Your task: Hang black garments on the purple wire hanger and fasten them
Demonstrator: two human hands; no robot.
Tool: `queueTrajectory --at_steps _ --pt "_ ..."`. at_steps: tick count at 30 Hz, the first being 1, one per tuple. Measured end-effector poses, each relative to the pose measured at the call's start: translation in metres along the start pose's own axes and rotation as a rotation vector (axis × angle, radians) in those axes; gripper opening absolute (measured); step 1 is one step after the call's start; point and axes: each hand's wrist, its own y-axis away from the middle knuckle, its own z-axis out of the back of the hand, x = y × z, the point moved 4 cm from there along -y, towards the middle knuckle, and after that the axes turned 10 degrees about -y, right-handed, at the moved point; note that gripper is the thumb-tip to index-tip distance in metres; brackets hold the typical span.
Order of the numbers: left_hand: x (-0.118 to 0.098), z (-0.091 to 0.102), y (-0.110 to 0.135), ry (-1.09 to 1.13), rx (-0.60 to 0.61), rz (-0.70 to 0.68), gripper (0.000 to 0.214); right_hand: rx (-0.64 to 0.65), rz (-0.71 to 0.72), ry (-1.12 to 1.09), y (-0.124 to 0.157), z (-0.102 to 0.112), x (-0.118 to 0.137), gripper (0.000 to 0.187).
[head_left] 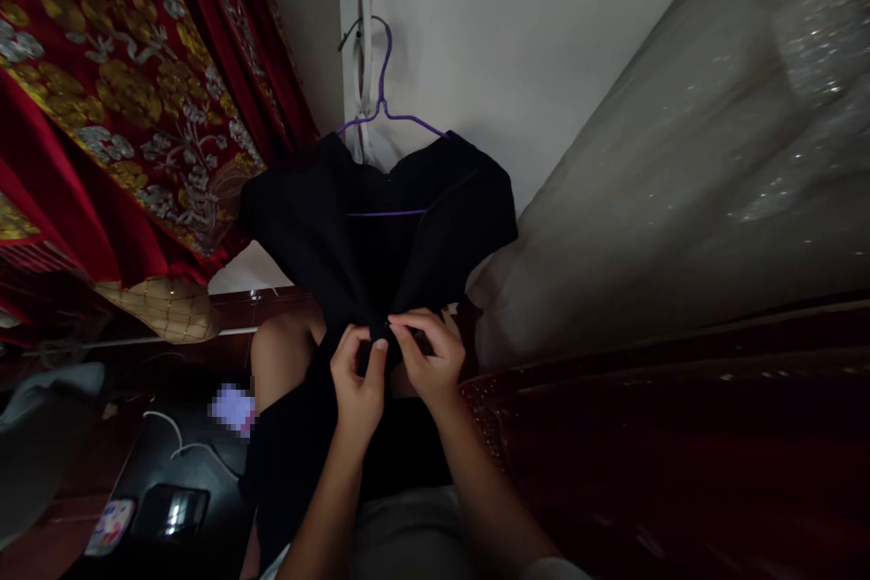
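A black garment (353, 227) hangs on a purple wire hanger (384, 109) hooked by the white wall. Both my hands meet at its front, low in the middle. My left hand (357, 381) is closed, pinching the dark cloth between thumb and fingers. My right hand (428, 353) is closed too, its fingertips gripping the cloth edge right beside the left thumb. What small part sits between the fingertips is too dark to make out. The lower cloth drapes over my lap.
A red and gold embroidered fabric (115, 82) hangs at the left. A pale glittery fabric (713, 154) fills the right. Dark carved wooden furniture (680, 435) runs below it. A phone (169, 512) and white cable (180, 449) lie on a dark surface at lower left.
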Motion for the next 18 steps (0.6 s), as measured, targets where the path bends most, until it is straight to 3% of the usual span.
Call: queueTrajectory --at_steps 5,13,18 --pt "0.002 0.001 -0.002 -0.047 0.043 0.052 0.013 0.123 0.100 0.138 -0.009 0.000 -0.010 0.012" --pt "-0.001 0.001 -0.004 -0.090 0.109 0.091 0.014 0.608 0.369 0.286 -0.046 0.011 -0.014 0.013" --pt "-0.007 0.002 -0.002 -0.069 0.097 0.109 0.016 0.757 0.546 0.275 -0.063 0.008 -0.015 0.018"
